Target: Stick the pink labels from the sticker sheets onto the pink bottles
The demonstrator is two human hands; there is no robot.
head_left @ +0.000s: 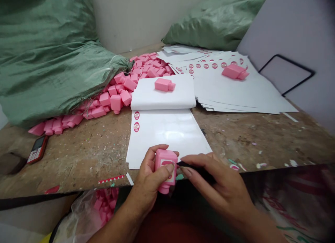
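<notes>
My left hand (149,176) is shut around a pink plastic bottle (165,169), its thumb pressed on a white and red label on the bottle's face. My right hand (214,187) sits just to the right, its fingertips close to the bottle. A dark strip (197,169) lies under those fingers, and I cannot tell whether the hand grips it. Beyond my hands, a white label sheet (164,135) with round red-and-white stickers along its left edge lies partly rolled. A pink bottle (164,84) rests on the roll.
A heap of pink bottles (123,86) spills from a green woven sack (49,58) across the worn table (78,159). Stacked label sheets (235,93) carry another pink bottle (234,71). A red-and-black mobile phone (38,149) lies at left, and a plastic bag of bottles (99,204) sits below the table edge.
</notes>
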